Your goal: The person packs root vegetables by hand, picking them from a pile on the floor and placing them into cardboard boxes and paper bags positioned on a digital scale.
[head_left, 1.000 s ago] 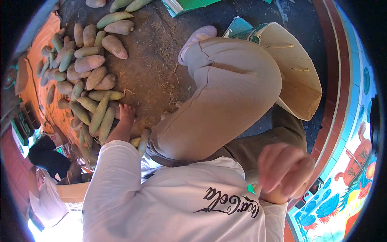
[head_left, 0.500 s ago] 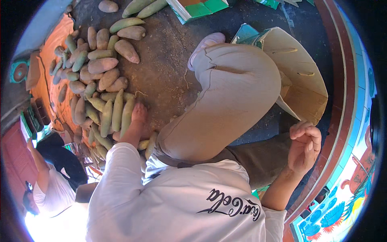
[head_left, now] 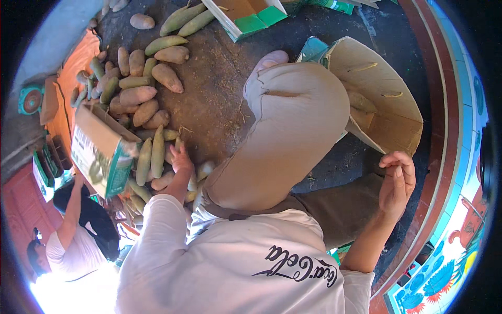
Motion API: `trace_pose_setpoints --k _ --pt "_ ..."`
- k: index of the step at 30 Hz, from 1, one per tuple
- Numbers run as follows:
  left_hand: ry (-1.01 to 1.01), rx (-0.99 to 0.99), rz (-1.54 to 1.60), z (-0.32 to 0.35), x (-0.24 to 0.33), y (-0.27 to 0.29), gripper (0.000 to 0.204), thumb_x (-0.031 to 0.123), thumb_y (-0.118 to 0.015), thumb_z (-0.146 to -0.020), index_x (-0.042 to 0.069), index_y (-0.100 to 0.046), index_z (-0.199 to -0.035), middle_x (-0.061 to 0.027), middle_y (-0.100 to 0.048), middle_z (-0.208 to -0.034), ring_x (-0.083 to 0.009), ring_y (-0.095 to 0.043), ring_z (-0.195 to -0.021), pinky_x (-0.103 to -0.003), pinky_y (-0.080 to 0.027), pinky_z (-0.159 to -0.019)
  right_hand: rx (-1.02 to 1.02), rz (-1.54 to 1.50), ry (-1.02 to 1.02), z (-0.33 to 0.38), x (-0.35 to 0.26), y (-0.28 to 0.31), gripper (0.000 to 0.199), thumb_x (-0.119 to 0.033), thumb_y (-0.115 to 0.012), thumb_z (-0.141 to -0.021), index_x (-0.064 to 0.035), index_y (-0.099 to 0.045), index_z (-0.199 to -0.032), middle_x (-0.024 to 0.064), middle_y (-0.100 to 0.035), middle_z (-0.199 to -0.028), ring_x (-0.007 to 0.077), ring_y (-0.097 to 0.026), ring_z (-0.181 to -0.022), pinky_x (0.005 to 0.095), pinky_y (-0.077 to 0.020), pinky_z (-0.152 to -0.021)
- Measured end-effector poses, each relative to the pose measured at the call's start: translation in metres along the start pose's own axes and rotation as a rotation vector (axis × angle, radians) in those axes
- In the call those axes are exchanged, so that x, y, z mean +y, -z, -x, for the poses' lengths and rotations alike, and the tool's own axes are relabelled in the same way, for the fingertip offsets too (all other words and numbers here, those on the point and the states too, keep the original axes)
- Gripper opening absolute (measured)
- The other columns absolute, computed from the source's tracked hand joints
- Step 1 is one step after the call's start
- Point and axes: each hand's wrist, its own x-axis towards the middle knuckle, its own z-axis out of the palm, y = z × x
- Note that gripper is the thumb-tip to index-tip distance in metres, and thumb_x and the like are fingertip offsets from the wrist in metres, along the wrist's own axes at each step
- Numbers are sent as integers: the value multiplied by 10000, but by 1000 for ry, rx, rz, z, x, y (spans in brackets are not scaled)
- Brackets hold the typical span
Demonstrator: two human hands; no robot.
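Observation:
My left hand reaches to the near right edge of a pile of long brown and green tubers that look like sweet potatoes. Its fingers are spread, and they touch or nearly touch a green tuber tip; a firm hold does not show. Two long green tubers lie just left of that hand. On the right, my right hand hangs half curled, thumb apart from the fingers, with nothing visible in it. It is by the lower corner of an open cardboard box, where a brown tuber lies partly hidden.
A co-worker at the left has an arm up to a green-and-white carton tilted over the pile. Another open carton stands at the far side. My bent knee rises between pile and box. A red-brown ledge curves along the right.
The co-worker's carton has come in over the left of the pile. One of three green tubers beside my left hand has left its place. The brown tuber now shows in the box.

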Motion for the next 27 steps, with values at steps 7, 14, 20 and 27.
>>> trace_pose_setpoints --k 7,14,20,27 --pt "0 -194 336 -40 6 -8 1137 193 -768 -700 253 68 -1469 -193 -386 -1374 -304 -560 -1129 -391 -477 -927 36 44 -3 -10 0 27 241 -121 -526 -921 17 -576 -1112 83 -615 -963 146 -552 -873 273 -429 -809" --pt "-122 -165 180 -161 -88 -110 1254 170 -821 -637 294 125 -1451 -203 -514 -1243 -328 -561 -1117 -416 -471 -945 118 -74 -70 -22 21 24 213 -116 -551 -919 10 -602 -1084 66 -627 -923 129 -564 -836 258 -442 -795" --pt "77 -397 589 -115 84 -64 1264 170 -822 -629 333 132 -1441 -260 -329 -1385 -349 -464 -1225 -445 -440 -987 220 221 -144 -8 14 44 186 -116 -553 -927 -10 -622 -1064 49 -626 -904 114 -565 -826 252 -453 -781" --pt "72 -303 409 -133 60 -66 1248 150 -817 -642 345 120 -1442 -252 -344 -1377 -339 -445 -1244 -451 -425 -1001 228 315 -133 -25 23 29 148 -85 -557 -922 -12 -621 -1033 29 -612 -927 104 -561 -843 241 -449 -784"
